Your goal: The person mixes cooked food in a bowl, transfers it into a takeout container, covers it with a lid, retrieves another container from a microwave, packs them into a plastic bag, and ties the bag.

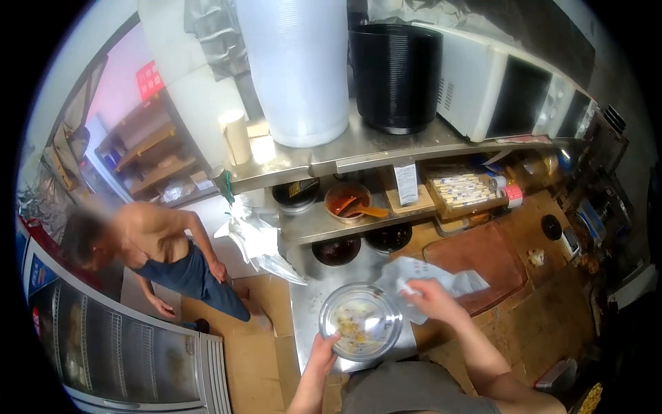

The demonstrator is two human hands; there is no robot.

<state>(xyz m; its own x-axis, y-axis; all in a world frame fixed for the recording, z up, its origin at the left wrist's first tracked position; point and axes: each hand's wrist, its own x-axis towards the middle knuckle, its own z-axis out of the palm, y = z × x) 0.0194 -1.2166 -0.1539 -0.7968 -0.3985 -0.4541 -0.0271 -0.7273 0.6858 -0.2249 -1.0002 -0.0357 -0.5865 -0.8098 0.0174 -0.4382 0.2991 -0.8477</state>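
My left hand grips the near-left rim of a round clear bowl, which has a lid or clear cover over yellowish food. To the right of the bowl, my right hand pinches a thin translucent plastic bag. The bag spreads over the steel counter and part of a reddish-brown board. My right hand does not touch the bowl.
Another person stands at the left beside a glass-door fridge. A shelf holds a sauce bowl with an orange spatula. Above are stacked lids, black containers and a microwave. White bags hang at the shelf's left.
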